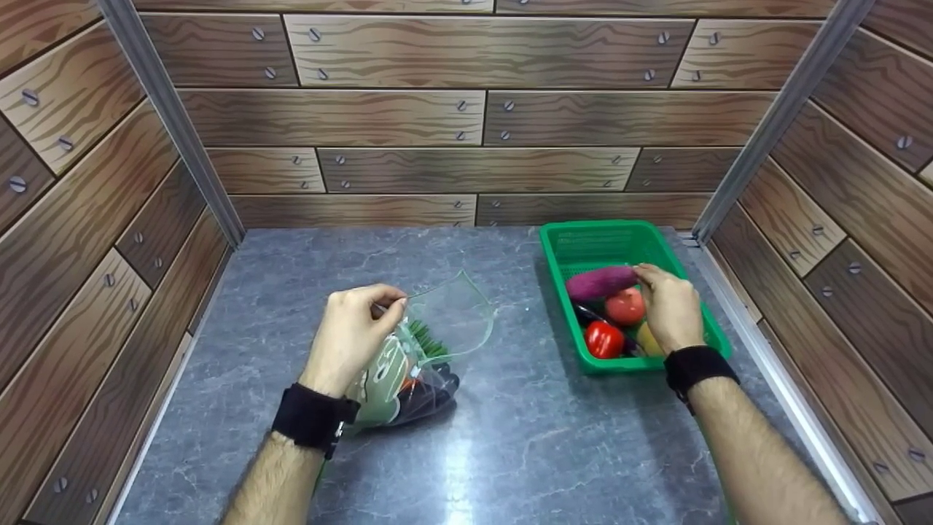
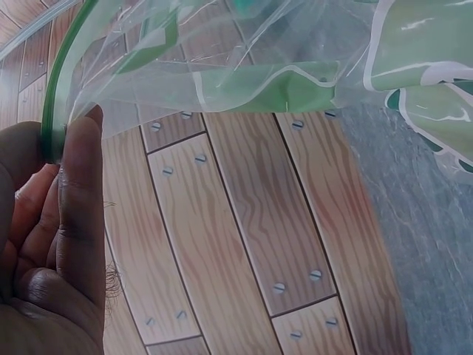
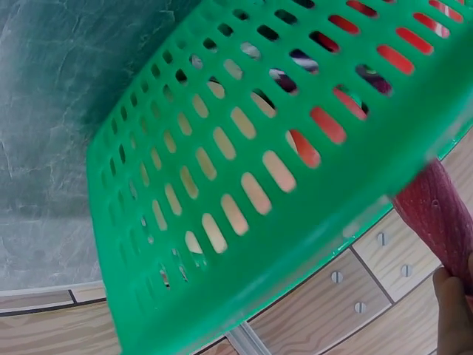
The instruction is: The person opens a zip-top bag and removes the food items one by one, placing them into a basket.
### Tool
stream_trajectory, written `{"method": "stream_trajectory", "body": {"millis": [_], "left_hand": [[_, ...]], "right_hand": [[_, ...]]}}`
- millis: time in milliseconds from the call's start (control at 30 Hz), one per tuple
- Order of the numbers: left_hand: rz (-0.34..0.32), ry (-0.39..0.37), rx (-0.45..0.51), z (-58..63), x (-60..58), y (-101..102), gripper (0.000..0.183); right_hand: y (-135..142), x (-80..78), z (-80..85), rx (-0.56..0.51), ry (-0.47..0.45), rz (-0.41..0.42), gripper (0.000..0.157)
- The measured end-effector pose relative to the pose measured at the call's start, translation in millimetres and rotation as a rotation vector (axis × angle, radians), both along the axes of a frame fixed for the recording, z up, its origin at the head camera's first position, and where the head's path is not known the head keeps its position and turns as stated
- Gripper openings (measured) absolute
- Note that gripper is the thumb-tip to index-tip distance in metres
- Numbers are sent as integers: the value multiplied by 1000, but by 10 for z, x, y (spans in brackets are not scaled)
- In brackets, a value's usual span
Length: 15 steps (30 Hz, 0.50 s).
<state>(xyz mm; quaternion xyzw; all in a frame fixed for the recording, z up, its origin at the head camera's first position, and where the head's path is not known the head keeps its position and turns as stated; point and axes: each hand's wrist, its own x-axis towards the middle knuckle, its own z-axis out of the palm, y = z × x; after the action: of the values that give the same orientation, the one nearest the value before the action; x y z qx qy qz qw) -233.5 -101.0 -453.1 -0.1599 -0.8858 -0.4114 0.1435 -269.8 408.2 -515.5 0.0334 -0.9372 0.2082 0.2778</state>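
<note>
Purple sweet potato [image 1: 601, 282], pinched by one end in the right hand [image 1: 672, 310], juts leftward from that grip over the green basket [image 1: 619, 367]! Left hand [image 1: 353, 324] pinches the clear bag [image 1: 375, 401] at its rim, the rest slumped below that grip.

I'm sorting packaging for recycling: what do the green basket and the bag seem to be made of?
Green basket: probably moulded plastic with a smooth, slight sheen; its slotted wall looks like one continuous piece.
Bag: likely thin, glossy plastic film, clear with green printing; it is see-through and creased. The exact plastics can't be told.
</note>
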Motion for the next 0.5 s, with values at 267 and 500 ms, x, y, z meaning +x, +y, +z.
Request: {"method": "stream_trajectory", "body": {"millis": [267,500], "left_hand": [[-3,-5,-1,2,10,30,11],[-10,5,-7,-5,7,62,10]], "right_hand": [[48,69,29,28,-56,6,23],[96,129,71,57,-175,21,25]]}}
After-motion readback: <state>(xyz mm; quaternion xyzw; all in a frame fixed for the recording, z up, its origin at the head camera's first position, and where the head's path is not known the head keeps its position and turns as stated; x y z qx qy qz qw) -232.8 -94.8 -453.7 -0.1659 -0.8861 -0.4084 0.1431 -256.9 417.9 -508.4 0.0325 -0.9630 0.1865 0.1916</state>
